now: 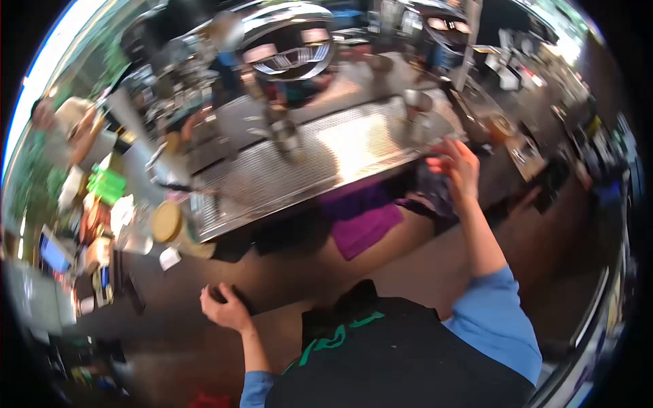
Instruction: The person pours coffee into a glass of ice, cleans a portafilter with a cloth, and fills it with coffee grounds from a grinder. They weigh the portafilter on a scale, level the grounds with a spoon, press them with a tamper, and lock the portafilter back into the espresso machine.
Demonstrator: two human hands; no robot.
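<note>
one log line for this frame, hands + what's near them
left hand: on dark counter edge, grasp unclear | right hand: raised, fingers spread, empty, near drip tray | purple cloth: below tray | image: motion-blurred

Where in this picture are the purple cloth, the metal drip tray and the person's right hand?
purple cloth (367,228): head view, middle of the cloth's lower flap.
metal drip tray (320,160): head view, bare perforated surface.
right hand (457,166): head view, middle of the raised hand.

A café bar, seen from behind the surface: chrome espresso machine (292,41) with a wide perforated steel drip tray (320,153), metal pitcher (416,109) standing on it, purple cloths (364,224) hanging below, dark apron (381,353) with green ties.
</note>
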